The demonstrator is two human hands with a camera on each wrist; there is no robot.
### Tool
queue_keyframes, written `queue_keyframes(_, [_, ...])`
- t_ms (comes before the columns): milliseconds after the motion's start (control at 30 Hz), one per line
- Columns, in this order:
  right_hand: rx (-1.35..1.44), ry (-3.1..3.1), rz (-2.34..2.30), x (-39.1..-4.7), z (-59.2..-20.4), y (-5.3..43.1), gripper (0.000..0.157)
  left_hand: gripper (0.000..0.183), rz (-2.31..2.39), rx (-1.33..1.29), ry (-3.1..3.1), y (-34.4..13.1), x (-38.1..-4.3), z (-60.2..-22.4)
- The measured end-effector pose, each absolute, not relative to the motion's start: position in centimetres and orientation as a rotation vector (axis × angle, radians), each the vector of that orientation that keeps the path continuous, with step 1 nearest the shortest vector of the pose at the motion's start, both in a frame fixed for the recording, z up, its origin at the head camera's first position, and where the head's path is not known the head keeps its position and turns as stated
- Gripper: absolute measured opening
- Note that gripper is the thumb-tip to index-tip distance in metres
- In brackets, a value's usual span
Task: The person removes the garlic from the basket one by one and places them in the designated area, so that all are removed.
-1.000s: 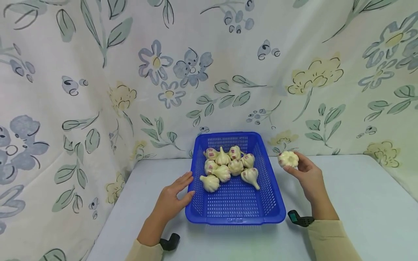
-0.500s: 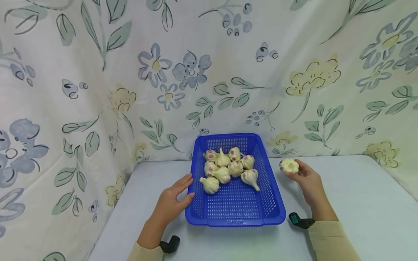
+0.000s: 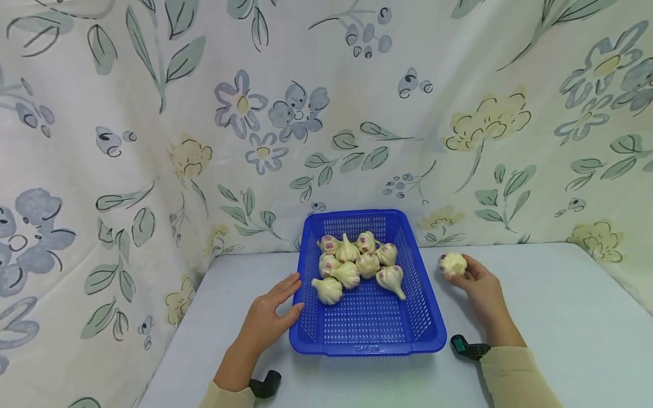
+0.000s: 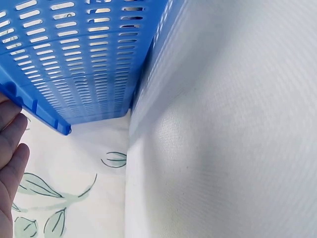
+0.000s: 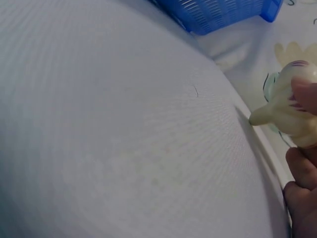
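A blue plastic basket stands on the white table with several garlic bulbs grouped toward its back and left. My left hand rests at the basket's left rim with fingers extended; in the left wrist view its fingertips lie along the rim's outer edge. To the right of the basket, my right hand holds one garlic bulb between thumb and fingers. The right wrist view shows that bulb's stem pointing down close over the table, with the thumb across its side.
The white table spreads out on both sides of the basket. Right behind it hangs a floral curtain, which also runs down the left side. Each wrist wears a small black device.
The right hand has lowered the garlic bulb slightly toward the table beside the basket. My left hand stays at the basket's rim, and the bulbs inside have not moved.
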State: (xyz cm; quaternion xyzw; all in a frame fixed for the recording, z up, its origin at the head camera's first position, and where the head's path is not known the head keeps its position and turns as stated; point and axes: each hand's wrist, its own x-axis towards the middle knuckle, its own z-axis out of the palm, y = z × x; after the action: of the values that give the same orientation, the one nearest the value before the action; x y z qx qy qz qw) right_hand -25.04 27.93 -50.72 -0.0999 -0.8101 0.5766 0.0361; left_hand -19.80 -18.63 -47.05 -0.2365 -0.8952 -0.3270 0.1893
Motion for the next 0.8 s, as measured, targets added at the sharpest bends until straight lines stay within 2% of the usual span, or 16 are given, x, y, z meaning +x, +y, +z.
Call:
queue_keyframes(300, [-0.335,-2.632,1.465,-25.12,-50.92,27.76,0.083,0.051,-0.906,-0.674,-2.500,-18.73,-19.96,-47.32])
queue_keyframes(800, [-0.328,-2.727,1.467,-25.27,-51.27,27.68,0.090,0.050,-0.910,-0.666,-2.513,-18.74,-19.94,-47.49])
